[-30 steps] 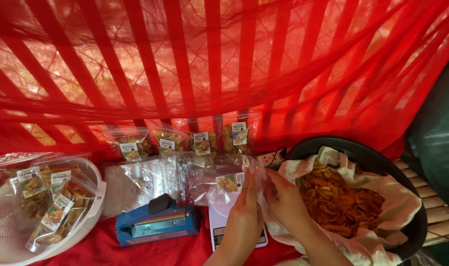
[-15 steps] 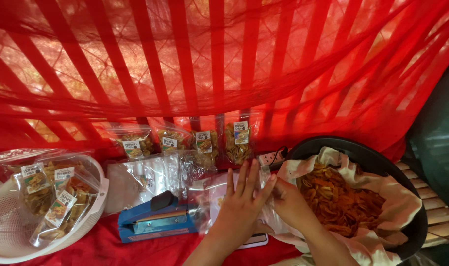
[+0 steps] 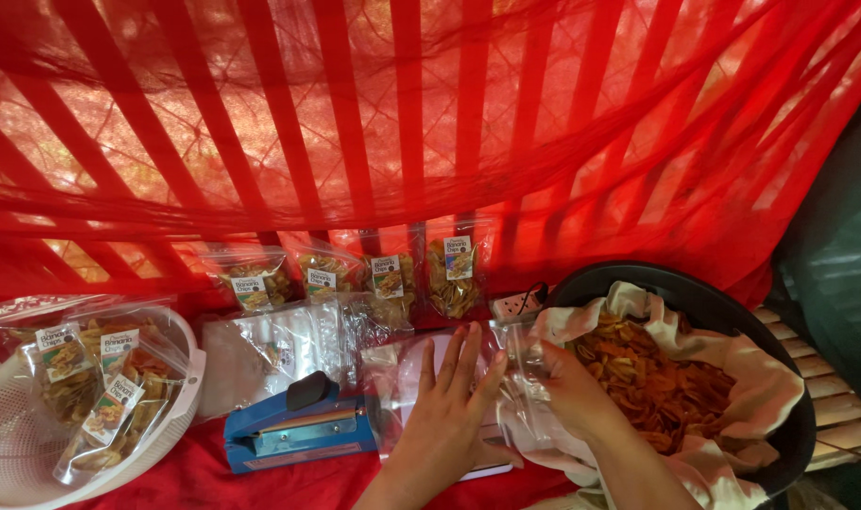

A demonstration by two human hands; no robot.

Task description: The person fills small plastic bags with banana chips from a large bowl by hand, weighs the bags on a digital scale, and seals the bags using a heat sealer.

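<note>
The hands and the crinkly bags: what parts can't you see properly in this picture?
- Right hand, head view: fingertips hidden inside the clear bag.
- Left hand: palm faces down, so what it presses is covered.
- White basket: cut off by the left and bottom edges.
- Black basin: its near side is hidden by the cloth liner.

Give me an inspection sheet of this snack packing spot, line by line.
Surface: red cloth.
Job's things: clear plastic bag; black basin of orange chips, lined with cream cloth.
Clutter: blue heat sealer; white basket of filled packets; four labelled packets in a row.
Hands: left hand open, fingers spread by the bag; right hand gripping the bag.
Cables: white power strip.
Surroundings: red netting over slats.
</note>
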